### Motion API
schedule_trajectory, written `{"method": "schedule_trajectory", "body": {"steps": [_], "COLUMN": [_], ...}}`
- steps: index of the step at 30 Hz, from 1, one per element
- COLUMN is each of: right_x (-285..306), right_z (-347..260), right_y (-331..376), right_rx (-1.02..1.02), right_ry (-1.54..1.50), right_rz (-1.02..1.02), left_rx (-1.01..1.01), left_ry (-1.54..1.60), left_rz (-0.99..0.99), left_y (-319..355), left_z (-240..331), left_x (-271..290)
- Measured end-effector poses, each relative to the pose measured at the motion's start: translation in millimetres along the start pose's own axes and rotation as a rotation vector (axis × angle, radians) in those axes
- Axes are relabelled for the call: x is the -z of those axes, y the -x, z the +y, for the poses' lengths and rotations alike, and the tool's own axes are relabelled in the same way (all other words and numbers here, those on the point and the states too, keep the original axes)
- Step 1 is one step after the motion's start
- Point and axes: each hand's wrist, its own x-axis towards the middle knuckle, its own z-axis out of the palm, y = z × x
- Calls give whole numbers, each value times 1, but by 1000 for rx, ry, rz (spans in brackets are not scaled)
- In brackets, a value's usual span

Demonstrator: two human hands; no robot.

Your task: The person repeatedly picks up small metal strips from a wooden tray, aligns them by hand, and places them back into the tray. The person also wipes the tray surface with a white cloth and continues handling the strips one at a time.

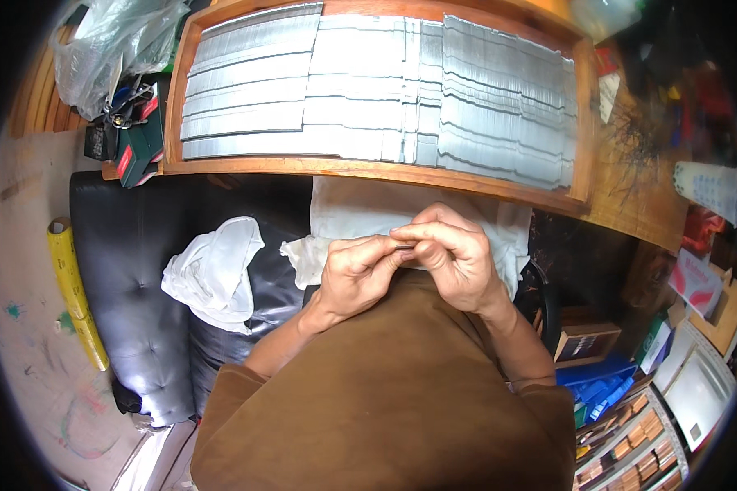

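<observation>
Centrally, the bare left hand [360,268] and bare right hand [460,260] pinch together, fingertips nearly closed on a thin dark sliver [405,247], mostly hidden; its handling seems unfinished. Toward twelve o'clock, silvery-grey flat strips [368,90] fill a brown wooden tray [368,169], apparently already arranged.

Left hand [354,275] has room leftward above the crumpled white bundle [214,274]; a wooden tray [368,169] blocks the front

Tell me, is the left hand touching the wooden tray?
Apart. The head view shows it: a strip of white cloth lies in plain sight between the left hand and the wooden tray.
</observation>
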Motion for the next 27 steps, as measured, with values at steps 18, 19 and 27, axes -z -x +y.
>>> {"method": "schedule_trajectory", "body": {"steps": [18,19,27], "right_x": [8,7,5], "right_z": [-3,-4,-4], "right_y": [2,3,4], "right_rx": [9,15,39], "right_ry": [67,66,114], "right_rz": [-63,-58,-8], "left_rx": [1,-16,-79], "left_ry": [-20,-26,-26], "left_rz": [-99,-99,-89], "left_y": [2,1,-2], "left_z": [-7,-8,-11], "left_x": [6,6,4]}}
